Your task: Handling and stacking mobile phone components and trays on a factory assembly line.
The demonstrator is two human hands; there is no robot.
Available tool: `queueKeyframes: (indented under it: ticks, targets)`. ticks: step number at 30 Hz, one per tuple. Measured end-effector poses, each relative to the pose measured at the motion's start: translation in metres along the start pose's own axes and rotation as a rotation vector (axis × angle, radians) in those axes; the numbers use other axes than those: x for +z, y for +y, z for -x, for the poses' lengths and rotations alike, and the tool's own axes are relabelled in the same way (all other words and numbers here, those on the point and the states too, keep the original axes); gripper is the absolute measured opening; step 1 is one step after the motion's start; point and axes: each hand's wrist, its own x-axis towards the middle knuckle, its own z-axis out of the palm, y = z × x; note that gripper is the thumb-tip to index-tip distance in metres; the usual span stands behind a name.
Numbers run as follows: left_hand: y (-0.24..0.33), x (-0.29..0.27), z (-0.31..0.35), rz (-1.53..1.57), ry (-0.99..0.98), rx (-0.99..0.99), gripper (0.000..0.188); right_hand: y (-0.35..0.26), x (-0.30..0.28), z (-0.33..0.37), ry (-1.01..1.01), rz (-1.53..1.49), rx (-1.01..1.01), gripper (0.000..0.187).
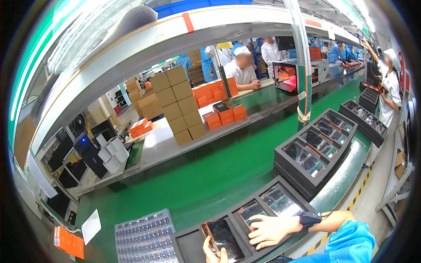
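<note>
A dark tray (188,242) with compartments lies in front of me on the green bench, with glossy black smartphones in it. My left hand (214,253) grips the edge of one orange-rimmed smartphone (226,239), thumb and fingers on its near left side. This phone lies tilted at the tray, and its lower end runs near the picture's bottom edge. Over the middle of the tray is my right hand (272,231), its fingers spread and palm down. Its fingertips are by another smartphone (252,211), partly covering it. Farther right in the tray, a third smartphone (280,200) lies face up.
A clear blister tray (144,236) of small parts stands at the left, near a white sheet (91,226) and orange boxes (68,242). Stacked phone trays (307,153) rise at the right. Brown cartons (180,105) stand across the bench, where a person (243,72) leans. A post (302,87) rises ahead.
</note>
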Motion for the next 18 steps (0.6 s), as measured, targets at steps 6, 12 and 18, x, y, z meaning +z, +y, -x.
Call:
queueKeyframes:
  ticks: [6,12,18]
  targets:
    - [-0.002,-0.001,0.000,0.046,-0.032,-0.040,0.055,0.007,-0.002,0.017,0.227,0.003,0.050,0.028]
    - [-0.001,0.003,0.000,0.071,-0.071,-0.046,0.056,0.000,0.021,0.013,0.312,-0.069,0.358,0.033]
    - [-0.019,-0.011,0.005,-0.088,-0.058,0.027,0.062,-0.048,-0.005,-0.060,0.686,-0.321,0.071,0.028]
